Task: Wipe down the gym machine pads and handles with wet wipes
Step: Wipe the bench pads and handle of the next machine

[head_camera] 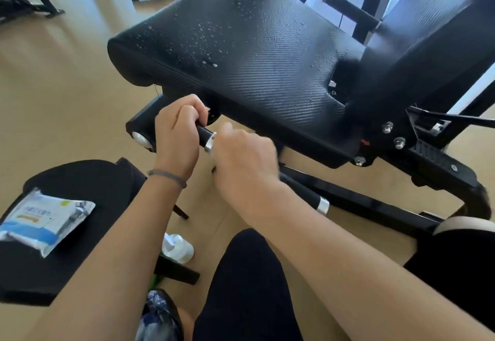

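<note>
Both hands work at a handle under the wet seat pad.

The seat pad, beaded with droplets, fills twelve o'clock. At eight o'clock a wet wipes pack lies on a black worktop. Centre, left hand fingers curl round the handle; whether the blurred right hand fingers pinch anything, I cannot tell.

A tan floor carries the black frame of the gym machine. A white spray bottle lies on the floor beside a low black padded stool at the lower left. On the stool's pad rests a blue-and-white wet wipes pack, lying flat.
</note>
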The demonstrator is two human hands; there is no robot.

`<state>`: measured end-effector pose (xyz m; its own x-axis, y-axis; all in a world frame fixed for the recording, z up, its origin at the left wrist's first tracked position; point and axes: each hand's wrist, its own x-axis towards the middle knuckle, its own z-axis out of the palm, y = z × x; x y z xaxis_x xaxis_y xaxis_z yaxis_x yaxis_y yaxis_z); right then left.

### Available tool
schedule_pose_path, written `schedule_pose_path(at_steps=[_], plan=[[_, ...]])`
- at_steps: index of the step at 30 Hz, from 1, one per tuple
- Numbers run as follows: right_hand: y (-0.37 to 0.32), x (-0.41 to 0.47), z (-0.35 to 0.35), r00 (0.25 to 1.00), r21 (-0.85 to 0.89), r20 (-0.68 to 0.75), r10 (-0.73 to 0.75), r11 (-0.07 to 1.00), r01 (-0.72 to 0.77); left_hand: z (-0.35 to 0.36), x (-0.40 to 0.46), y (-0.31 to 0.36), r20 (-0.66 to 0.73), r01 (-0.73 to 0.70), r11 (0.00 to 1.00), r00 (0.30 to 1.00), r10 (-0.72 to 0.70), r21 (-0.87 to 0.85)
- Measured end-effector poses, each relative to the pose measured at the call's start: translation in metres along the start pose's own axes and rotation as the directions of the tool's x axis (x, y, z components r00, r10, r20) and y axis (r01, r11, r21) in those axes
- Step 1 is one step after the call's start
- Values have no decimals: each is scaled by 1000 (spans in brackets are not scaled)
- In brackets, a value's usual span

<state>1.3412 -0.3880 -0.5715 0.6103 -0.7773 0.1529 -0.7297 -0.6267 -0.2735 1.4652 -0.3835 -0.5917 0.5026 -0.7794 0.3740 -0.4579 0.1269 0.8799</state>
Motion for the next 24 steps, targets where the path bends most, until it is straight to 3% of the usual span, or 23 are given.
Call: schedule_pose_path(at_steps=[3, 6, 9, 12, 14, 16, 18, 20, 24], plan=[[-17, 32, -10, 991, 165, 124, -48, 986, 27, -13, -2, -6, 77, 57, 994, 996, -50, -96], [-13, 43, -12, 968, 218, 246, -49, 976, -6, -14, -8, -11, 43, 140, 955, 990, -133, -263], [-17, 50, -11, 966, 290, 258, -10, 955, -67, -16, -2, -9, -42, 335, 795, 911, -411, -505], [-31, 51, -8, 985, 366, 166, 36, 926, -96, -32, -2, -7, -22, 442, 836, 880, -474, -326], [-34, 51, -4, 985, 369, 172, 24, 925, -87, -41, -19, -1, -145, 363, 915, 910, -389, -174], [-30, 52, -5, 977, 369, 212, -20, 927, -61, -46, -38, 11, -210, 160, 985, 967, -142, 67], [-22, 54, -10, 953, 381, 291, -81, 924, -38, -48, -46, 23, -102, -39, 964, 992, 69, 264], [-10, 50, -17, 910, 439, 390, -142, 897, -49, -50, -38, 27, 47, -194, 896, 980, 191, 400], [20, 36, -20, 871, 559, 468, -150, 814, -160, -43, -19, 17, 408, -460, 716, 875, 263, 526]])
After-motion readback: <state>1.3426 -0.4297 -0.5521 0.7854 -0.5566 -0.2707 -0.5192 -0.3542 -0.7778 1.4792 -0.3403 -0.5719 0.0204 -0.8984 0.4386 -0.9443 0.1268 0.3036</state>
